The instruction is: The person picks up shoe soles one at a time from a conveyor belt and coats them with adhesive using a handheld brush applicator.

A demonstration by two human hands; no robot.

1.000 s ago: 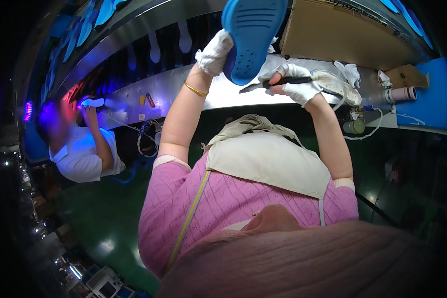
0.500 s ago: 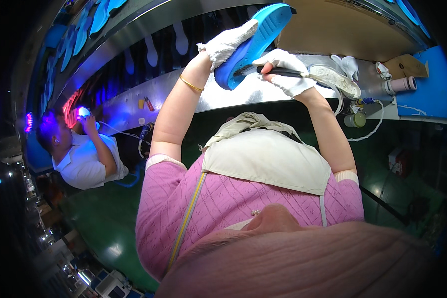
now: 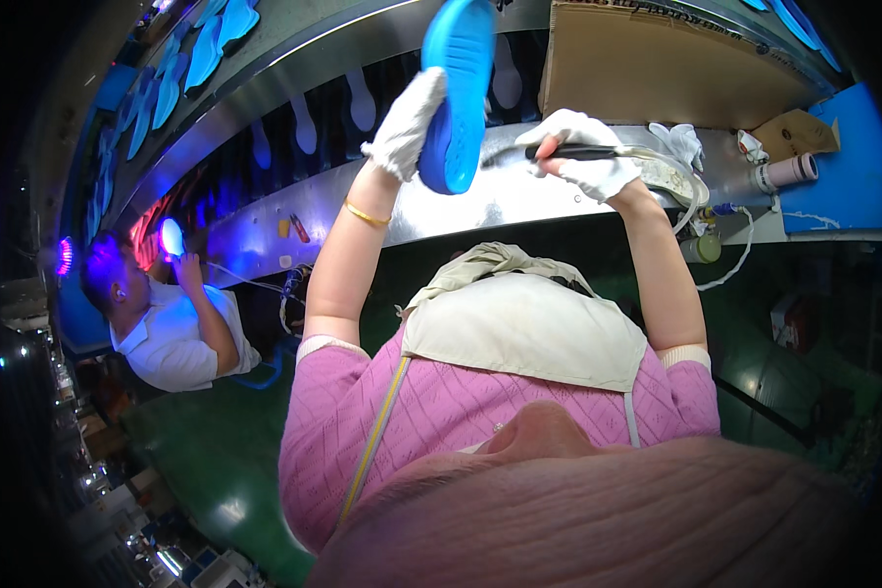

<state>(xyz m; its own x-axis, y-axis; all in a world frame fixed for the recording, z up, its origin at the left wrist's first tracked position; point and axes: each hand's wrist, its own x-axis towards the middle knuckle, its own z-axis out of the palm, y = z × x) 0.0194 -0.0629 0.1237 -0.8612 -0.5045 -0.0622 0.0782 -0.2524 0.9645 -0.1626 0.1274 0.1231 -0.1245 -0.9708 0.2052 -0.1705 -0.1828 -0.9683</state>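
Observation:
My left hand (image 3: 404, 125), in a white glove, grips a blue shoe sole (image 3: 458, 93) and holds it up on edge in front of me. My right hand (image 3: 580, 159), also in a white glove, is closed on a dark pen-like tool (image 3: 564, 152) with a cord trailing to the right. The tool's tip points left toward the sole's edge, close to it. I wear a pink top and a beige apron.
A metal work ledge (image 3: 480, 201) runs behind my hands. On it at the right lie a rag (image 3: 678, 140), a pale roll (image 3: 784, 172) and a small jar (image 3: 701, 247). Cardboard (image 3: 657, 69) and blue soles (image 3: 206, 49) sit above. Another person (image 3: 171, 314) works at the left under violet light.
The sole has turned from tilted flat to standing on edge and moved a little left. My right hand with the tool has stayed near it.

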